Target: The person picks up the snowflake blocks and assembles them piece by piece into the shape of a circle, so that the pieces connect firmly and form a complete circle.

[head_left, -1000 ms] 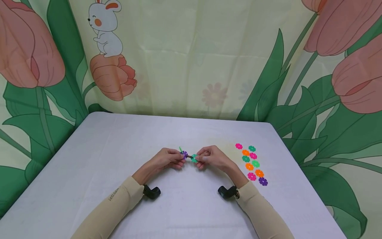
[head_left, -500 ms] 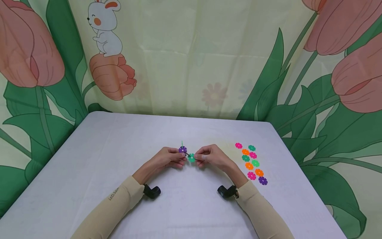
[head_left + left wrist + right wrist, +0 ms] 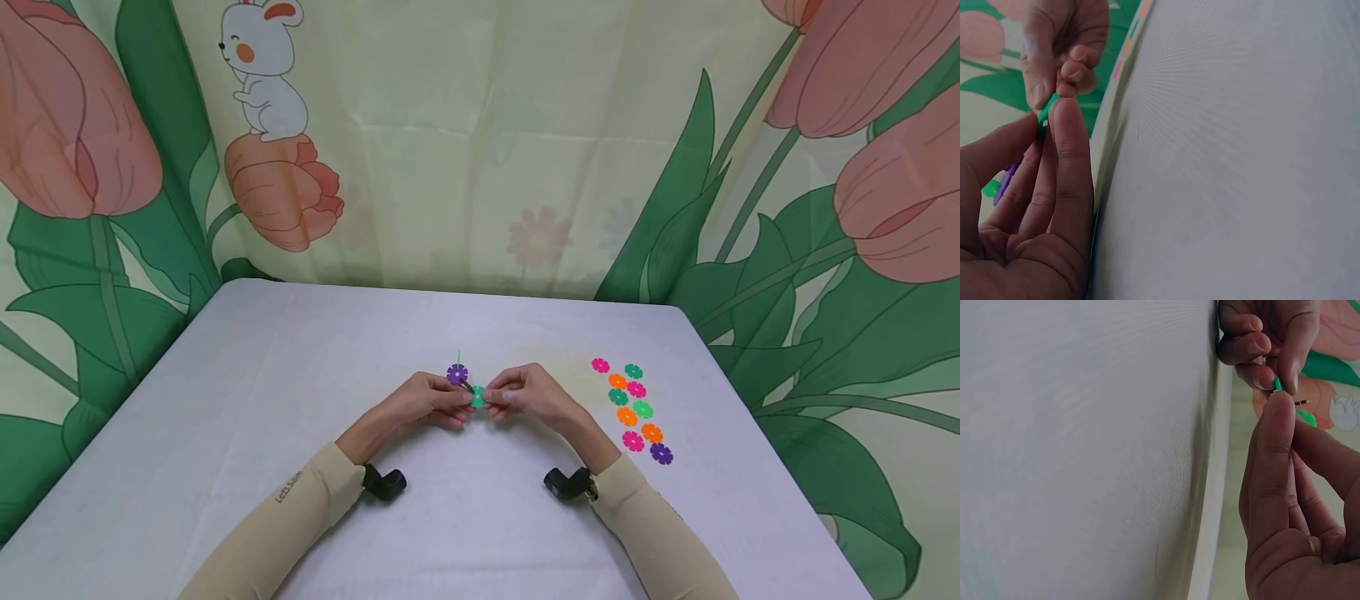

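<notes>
My left hand [image 3: 429, 402] and right hand [image 3: 528, 394] meet over the middle of the table, fingertips almost together. Between them is a green flower-shaped plastic disc [image 3: 477, 397], which both hands pinch at opposite edges. Joined to it is a dark brown disc [image 3: 1302, 402], seen nearly edge-on. Beyond that, a purple disc [image 3: 457, 374] faces the head camera above the left fingertips, with a light green disc [image 3: 459, 357] standing edge-on at its top. In the left wrist view, the left fingers partly cover the purple disc [image 3: 1007, 184].
Loose pink, orange, green and purple flower-shaped discs [image 3: 627, 417] lie in two rough columns to the right of my right hand. A white cloth covers the table [image 3: 315, 358]. Behind its far edge hangs a curtain [image 3: 420, 167] printed with tulips and a rabbit.
The hands have drawn closer together, and the green disc has shifted left to the left fingertips. The purple disc has swung up and left, turning its face to the head camera.
</notes>
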A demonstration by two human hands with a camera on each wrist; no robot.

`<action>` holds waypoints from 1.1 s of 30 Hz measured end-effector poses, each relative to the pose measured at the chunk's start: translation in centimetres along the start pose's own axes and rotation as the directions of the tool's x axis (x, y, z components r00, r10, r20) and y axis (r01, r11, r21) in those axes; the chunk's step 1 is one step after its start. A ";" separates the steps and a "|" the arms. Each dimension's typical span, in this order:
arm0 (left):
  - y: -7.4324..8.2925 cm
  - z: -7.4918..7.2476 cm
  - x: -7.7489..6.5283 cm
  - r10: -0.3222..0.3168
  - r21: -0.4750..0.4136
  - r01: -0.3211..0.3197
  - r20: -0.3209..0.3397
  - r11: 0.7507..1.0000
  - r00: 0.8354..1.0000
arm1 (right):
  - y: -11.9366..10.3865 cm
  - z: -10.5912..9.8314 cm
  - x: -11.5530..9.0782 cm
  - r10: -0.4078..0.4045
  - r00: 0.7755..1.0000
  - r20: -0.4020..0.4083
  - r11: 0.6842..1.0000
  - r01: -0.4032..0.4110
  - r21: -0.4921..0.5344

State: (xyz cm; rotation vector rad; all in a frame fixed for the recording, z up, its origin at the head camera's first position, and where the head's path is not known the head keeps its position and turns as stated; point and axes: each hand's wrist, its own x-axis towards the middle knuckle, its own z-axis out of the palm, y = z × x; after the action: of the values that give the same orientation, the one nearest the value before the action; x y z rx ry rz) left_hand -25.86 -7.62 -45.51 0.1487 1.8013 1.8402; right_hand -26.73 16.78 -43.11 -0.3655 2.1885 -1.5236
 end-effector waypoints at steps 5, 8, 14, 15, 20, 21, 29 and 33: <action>-0.1 -0.2 0.1 0.002 0.009 -0.002 0.004 1.000 1.000 | -0.1 0.1 0.1 -0.006 1.000 0.004 1.000 0.006 0.005; -0.2 -0.3 0.2 0.009 0.011 -0.009 0.003 1.000 1.000 | -0.2 0.2 0.1 -0.011 1.000 0.012 1.000 0.010 0.004; -0.3 -0.5 0.2 0.013 0.008 -0.013 0.005 1.000 1.000 | -0.3 -0.5 0.0 -0.017 1.000 0.022 0.999 0.018 -0.038; -0.3 -0.5 0.3 0.011 0.005 -0.011 0.004 1.000 1.000 | -0.2 -0.7 0.0 -0.021 1.000 0.019 0.999 0.022 -0.050; -0.2 -0.6 0.2 -0.001 -0.002 0.001 0.001 1.000 1.000 | -0.1 -2.3 -0.2 -0.004 0.999 -0.048 0.994 -0.001 -0.113; -0.2 -0.7 0.2 -0.002 0.000 0.002 0.002 1.000 1.000 | 0.0 -2.7 -0.2 0.002 0.998 -0.067 0.993 -0.010 -0.121; -0.1 -1.0 -0.2 0.013 0.005 -0.013 0.004 1.000 1.000 | 0.7 -6.7 -1.4 0.027 0.979 -0.200 0.990 -0.054 -0.130; -0.2 -0.9 0.0 0.013 -0.002 -0.013 0.016 1.000 1.000 | 1.5 -9.4 -2.8 0.009 0.963 -0.270 0.986 -0.053 -0.156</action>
State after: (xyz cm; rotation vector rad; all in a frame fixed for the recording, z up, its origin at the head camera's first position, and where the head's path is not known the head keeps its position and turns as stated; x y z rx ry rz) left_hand -26.23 -8.40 -45.81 0.1743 1.7913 1.8448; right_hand -28.98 26.24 -41.17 -0.1804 2.5251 -1.4539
